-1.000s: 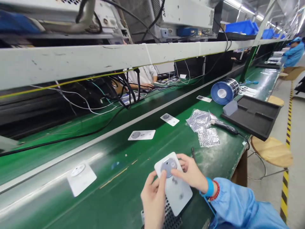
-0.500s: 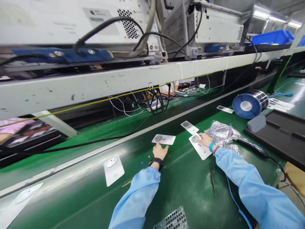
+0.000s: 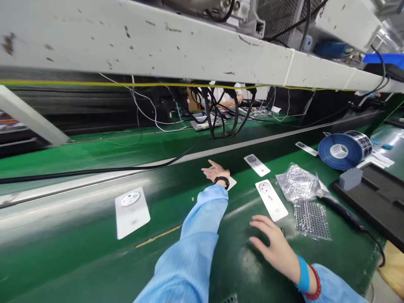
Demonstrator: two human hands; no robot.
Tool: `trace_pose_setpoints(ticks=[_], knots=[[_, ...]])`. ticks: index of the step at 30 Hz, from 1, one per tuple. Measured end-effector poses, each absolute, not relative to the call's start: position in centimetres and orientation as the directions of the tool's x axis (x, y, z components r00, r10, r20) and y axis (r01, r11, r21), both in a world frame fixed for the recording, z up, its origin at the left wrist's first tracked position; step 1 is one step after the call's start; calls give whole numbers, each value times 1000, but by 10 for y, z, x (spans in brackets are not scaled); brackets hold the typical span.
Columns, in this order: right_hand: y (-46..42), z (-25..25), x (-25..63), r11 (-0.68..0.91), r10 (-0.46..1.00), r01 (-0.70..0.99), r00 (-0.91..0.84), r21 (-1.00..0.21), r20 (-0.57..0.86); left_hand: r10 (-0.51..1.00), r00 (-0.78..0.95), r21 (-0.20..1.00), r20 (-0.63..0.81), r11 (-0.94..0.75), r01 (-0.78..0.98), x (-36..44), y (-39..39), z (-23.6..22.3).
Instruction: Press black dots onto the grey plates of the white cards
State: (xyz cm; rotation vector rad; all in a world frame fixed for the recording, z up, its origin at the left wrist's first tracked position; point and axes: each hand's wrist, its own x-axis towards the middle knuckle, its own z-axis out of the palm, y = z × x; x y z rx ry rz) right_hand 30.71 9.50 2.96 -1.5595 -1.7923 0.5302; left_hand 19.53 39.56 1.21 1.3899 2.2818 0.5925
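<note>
My left hand (image 3: 217, 172) reaches far over the green bench with its fingers apart. It lies over a white card-like panel (image 3: 232, 183), which it mostly hides; whether it touches the panel I cannot tell. My right hand (image 3: 277, 248) is nearer to me, fingers spread and nothing in them. Just beyond it lies a white panel with a round grey disc (image 3: 274, 204). A similar, smaller-looking panel (image 3: 259, 166) lies behind that one. At the left is another white panel (image 3: 132, 216). The dark tip of a slim tool (image 3: 283, 232) shows behind my right hand.
Clear plastic bags (image 3: 298, 183) and a sheet of small black dots (image 3: 312, 219) lie at the right, beside a black corded handheld tool (image 3: 342, 212). Farther right are a blue-sided reel (image 3: 326, 153) and a black tray (image 3: 375, 198). A white beam (image 3: 189, 46) crosses overhead.
My right hand has let go of the white panel and drawn back toward me, opening. My left hand has moved over its panel, fingers spread. The camera view has shifted lower and closer.
</note>
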Motion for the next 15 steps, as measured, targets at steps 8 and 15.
trace_pose_setpoints(ticks=[8,15], knots=[[129,56,326,128,974,800,9,-586,225,869,-459,544,-188,481,688,188,410,20],[267,70,384,-238,936,875,322,-421,140,924,-368,528,-107,367,766,180,404,32]])
